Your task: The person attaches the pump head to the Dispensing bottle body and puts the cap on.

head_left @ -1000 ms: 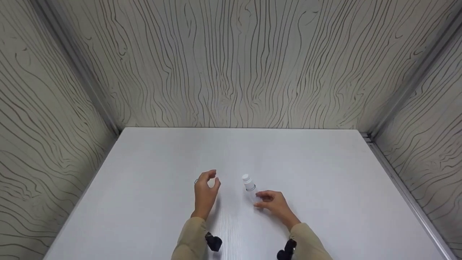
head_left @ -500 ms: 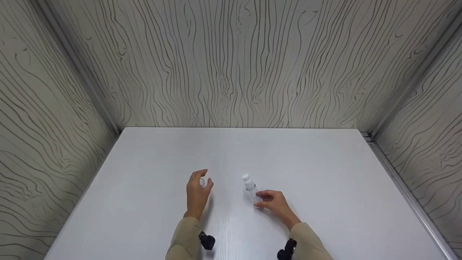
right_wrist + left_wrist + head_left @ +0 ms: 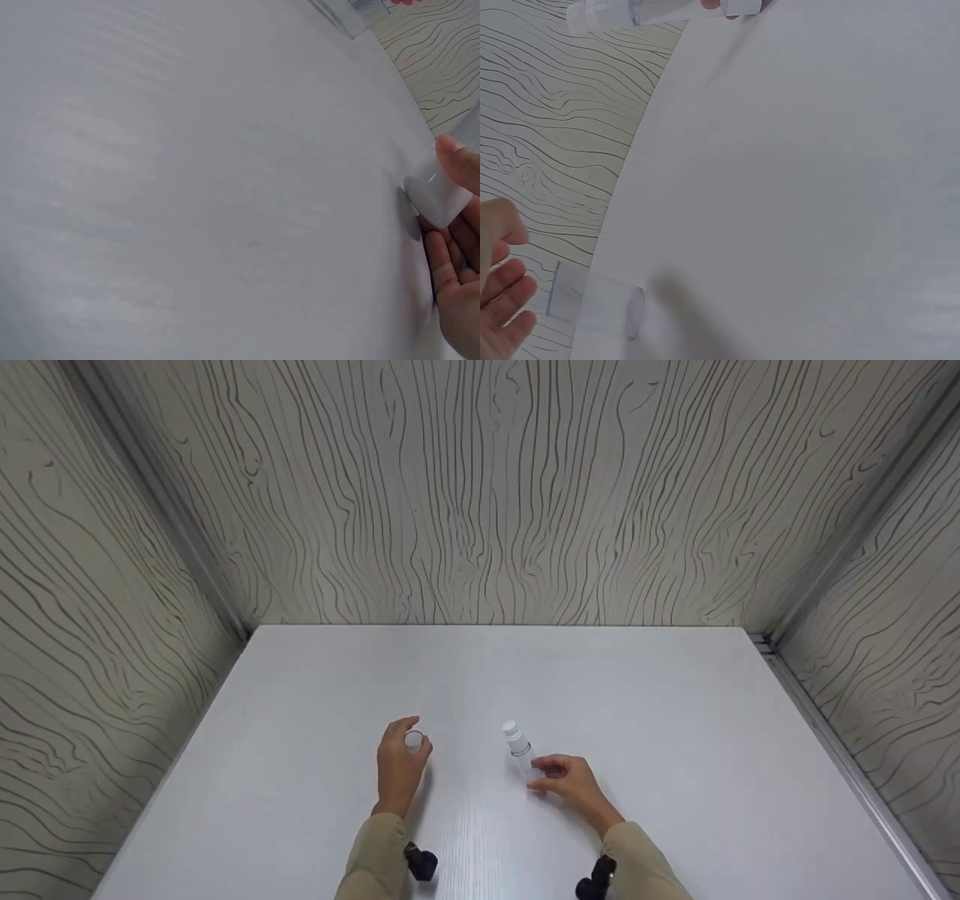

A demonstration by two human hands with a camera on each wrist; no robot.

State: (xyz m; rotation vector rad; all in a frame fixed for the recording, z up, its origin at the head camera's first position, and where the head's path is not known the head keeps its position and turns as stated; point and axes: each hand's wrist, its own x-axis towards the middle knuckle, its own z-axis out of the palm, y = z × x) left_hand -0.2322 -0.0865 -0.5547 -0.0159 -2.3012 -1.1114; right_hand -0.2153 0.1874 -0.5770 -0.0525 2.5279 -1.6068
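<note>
My right hand [image 3: 571,783] grips the lower part of a small clear bottle [image 3: 516,741] with a stepped white top, between thumb and fingers. The bottle leans up and to the left in the head view. Its whitish base [image 3: 435,196] shows close up in the right wrist view, the thumb lying on its side. On the left, a clear cylindrical cap [image 3: 598,304] stands on the table. My left hand [image 3: 399,765] is close by, thumb and index finger spread around the cap in the head view. The left wrist view shows those fingers loosely bent beside it.
Both hands are over a white tabletop [image 3: 480,675]. Panels with dark wood-grain lines rise at the back [image 3: 480,510] and on both sides. A black camera [image 3: 421,862] is on the left sleeve, another on the right sleeve [image 3: 596,877].
My left hand has shifted left, so the clear cap, earlier mostly hidden behind it, now shows between thumb and index finger. The right hand and bottle have stayed in place.
</note>
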